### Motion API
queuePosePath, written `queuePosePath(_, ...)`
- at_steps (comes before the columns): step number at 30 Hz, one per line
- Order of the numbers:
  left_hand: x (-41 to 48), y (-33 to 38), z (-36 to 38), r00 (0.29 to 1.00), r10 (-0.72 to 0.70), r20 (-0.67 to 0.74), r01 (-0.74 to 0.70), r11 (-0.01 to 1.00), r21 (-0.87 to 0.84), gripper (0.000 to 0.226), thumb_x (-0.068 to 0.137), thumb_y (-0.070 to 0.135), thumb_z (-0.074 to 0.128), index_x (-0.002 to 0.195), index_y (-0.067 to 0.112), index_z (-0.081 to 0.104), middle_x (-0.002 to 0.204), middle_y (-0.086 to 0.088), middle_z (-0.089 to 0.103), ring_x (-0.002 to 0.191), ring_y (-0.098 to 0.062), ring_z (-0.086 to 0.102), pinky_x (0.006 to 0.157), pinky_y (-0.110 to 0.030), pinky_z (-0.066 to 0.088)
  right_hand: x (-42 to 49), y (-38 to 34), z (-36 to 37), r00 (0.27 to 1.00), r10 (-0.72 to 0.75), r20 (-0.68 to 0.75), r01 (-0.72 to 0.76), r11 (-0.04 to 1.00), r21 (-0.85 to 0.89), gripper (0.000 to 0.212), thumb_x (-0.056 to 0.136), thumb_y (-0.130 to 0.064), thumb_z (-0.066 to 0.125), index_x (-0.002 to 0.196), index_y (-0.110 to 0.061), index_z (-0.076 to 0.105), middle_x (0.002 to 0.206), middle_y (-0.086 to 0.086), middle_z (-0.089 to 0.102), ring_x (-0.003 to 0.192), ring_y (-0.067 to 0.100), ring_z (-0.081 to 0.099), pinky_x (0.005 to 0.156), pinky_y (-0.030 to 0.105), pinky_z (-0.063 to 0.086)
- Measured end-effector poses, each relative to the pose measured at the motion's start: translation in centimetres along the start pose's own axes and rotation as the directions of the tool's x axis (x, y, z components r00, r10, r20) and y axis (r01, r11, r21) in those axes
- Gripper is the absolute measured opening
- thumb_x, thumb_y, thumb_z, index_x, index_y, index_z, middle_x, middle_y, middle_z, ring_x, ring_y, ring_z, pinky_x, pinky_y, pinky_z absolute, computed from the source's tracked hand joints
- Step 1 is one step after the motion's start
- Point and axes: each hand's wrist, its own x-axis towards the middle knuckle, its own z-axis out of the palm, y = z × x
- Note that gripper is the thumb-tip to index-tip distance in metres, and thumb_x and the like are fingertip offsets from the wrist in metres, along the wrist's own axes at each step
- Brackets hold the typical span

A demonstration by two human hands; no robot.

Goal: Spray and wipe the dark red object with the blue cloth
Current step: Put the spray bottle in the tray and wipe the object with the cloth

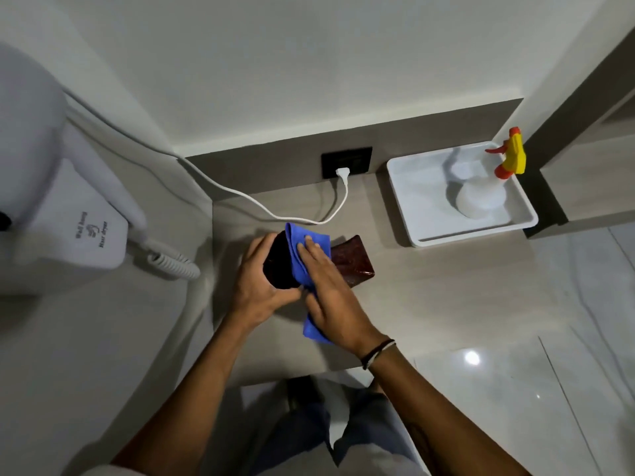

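My left hand grips a dark red, almost black object and holds it tilted just above the counter. My right hand presses a blue cloth flat against that object's right side, and the cloth's lower end hangs out under my palm. A second dark red glossy piece lies on the counter just behind my right hand. The white spray bottle with a yellow and orange trigger head stands in the white tray at the right, away from both hands.
The white tray sits at the counter's back right. A white cable runs from the wall socket across the counter's back. A wall hair dryer with a coiled cord hangs at the left. Glossy floor lies to the right.
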Motion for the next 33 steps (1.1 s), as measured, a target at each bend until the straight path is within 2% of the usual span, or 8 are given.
queuePosePath(6, -0.7, 0.0, -0.2, 1.000, -0.003, -0.024, 0.004, 1.000, 0.028, 0.091, 0.052, 0.043, 0.087, 0.136, 0.043, 0.049, 0.131, 0.048, 0.039, 0.120, 0.019, 0.046, 0.098, 0.000, 0.034, -1.1, 6.0, -2.3, 0.988, 0.145, 0.058, -0.107, 0.899, -0.425, 0.100, 0.091, 0.017, 0.061, 0.170, -0.007, 0.004, 0.180, 0.011, -0.008, 0.169, 0.032, -0.008, 0.139, 0.045, -0.003)
queuePosePath(9, -0.7, 0.3, 0.0, 0.999, -0.030, -0.033, 0.030, 1.000, 0.005, 0.098, 0.052, 0.043, 0.085, 0.143, 0.031, 0.049, 0.133, 0.040, 0.042, 0.119, 0.019, 0.047, 0.098, 0.001, 0.033, -0.7, 4.1, -2.0, 0.981, 0.187, 0.060, -0.163, 0.945, -0.285, 0.090, 0.097, 0.012, 0.057, 0.170, -0.006, 0.007, 0.180, 0.014, -0.005, 0.169, 0.033, -0.007, 0.138, 0.050, 0.004)
queuePosePath(13, -0.9, 0.4, -0.5, 1.000, -0.020, 0.001, 0.020, 1.000, 0.001, 0.093, 0.049, 0.047, 0.085, 0.135, 0.025, 0.059, 0.132, 0.004, 0.056, 0.117, -0.002, 0.054, 0.100, -0.004, 0.036, -1.1, -0.8, 1.5, 0.990, -0.040, 0.138, 0.045, 0.998, -0.031, 0.101, 0.091, 0.009, 0.050, 0.172, -0.019, -0.003, 0.182, 0.003, -0.008, 0.170, 0.023, -0.006, 0.138, 0.032, 0.000)
queuePosePath(16, -1.1, 0.5, -0.8, 1.000, -0.020, 0.001, 0.020, 0.999, 0.027, 0.098, 0.050, 0.048, 0.083, 0.138, 0.013, 0.060, 0.132, 0.000, 0.054, 0.118, -0.005, 0.052, 0.102, -0.005, 0.036, -1.4, 1.4, 0.6, 0.984, -0.093, 0.155, 0.118, 0.980, -0.163, 0.101, 0.089, 0.012, 0.054, 0.172, -0.012, 0.001, 0.182, 0.007, -0.009, 0.170, 0.027, -0.005, 0.139, 0.042, 0.004)
queuePosePath(19, -1.7, 0.5, -0.7, 0.998, -0.065, -0.027, 0.066, 0.997, 0.048, 0.106, 0.052, 0.048, 0.080, 0.144, 0.000, 0.055, 0.136, -0.001, 0.049, 0.120, 0.003, 0.045, 0.102, 0.000, 0.030, -1.6, 5.3, -2.8, 0.982, 0.124, 0.141, -0.059, 0.917, -0.395, 0.096, 0.092, 0.017, 0.055, 0.170, -0.006, 0.004, 0.178, 0.009, -0.013, 0.168, 0.034, -0.010, 0.137, 0.052, 0.006)
queuePosePath(22, -1.8, 0.9, -0.5, 0.997, -0.069, -0.046, 0.072, 0.996, 0.053, 0.106, 0.052, 0.048, 0.081, 0.144, 0.001, 0.055, 0.138, 0.000, 0.048, 0.122, 0.003, 0.045, 0.102, 0.000, 0.031, -1.1, 4.4, -3.1, 0.974, 0.173, 0.145, -0.118, 0.938, -0.325, 0.093, 0.096, 0.009, 0.059, 0.170, -0.007, 0.004, 0.180, 0.012, -0.008, 0.168, 0.034, -0.010, 0.138, 0.052, 0.006)
queuePosePath(27, -1.3, 1.2, -0.6, 0.997, -0.068, -0.023, 0.069, 0.997, 0.026, 0.086, 0.046, 0.040, 0.081, 0.126, 0.011, 0.063, 0.125, -0.011, 0.065, 0.116, -0.029, 0.064, 0.102, -0.043, 0.053, -0.7, -0.7, 1.9, 0.983, -0.107, 0.152, 0.125, 0.986, -0.110, 0.104, 0.089, 0.014, 0.057, 0.172, -0.011, -0.001, 0.182, 0.007, -0.008, 0.169, 0.026, -0.009, 0.138, 0.041, 0.001)
queuePosePath(33, -2.0, 0.5, -0.5, 0.997, -0.064, -0.049, 0.069, 0.991, 0.113, 0.100, 0.052, 0.030, 0.095, 0.142, 0.004, 0.058, 0.135, -0.004, 0.053, 0.119, -0.006, 0.051, 0.100, 0.000, 0.033, 0.3, 7.5, -4.7, 0.969, 0.163, 0.186, -0.023, 0.809, -0.587, 0.087, 0.099, 0.013, 0.044, 0.171, -0.008, -0.001, 0.180, 0.012, -0.010, 0.169, 0.036, -0.006, 0.137, 0.046, 0.010)
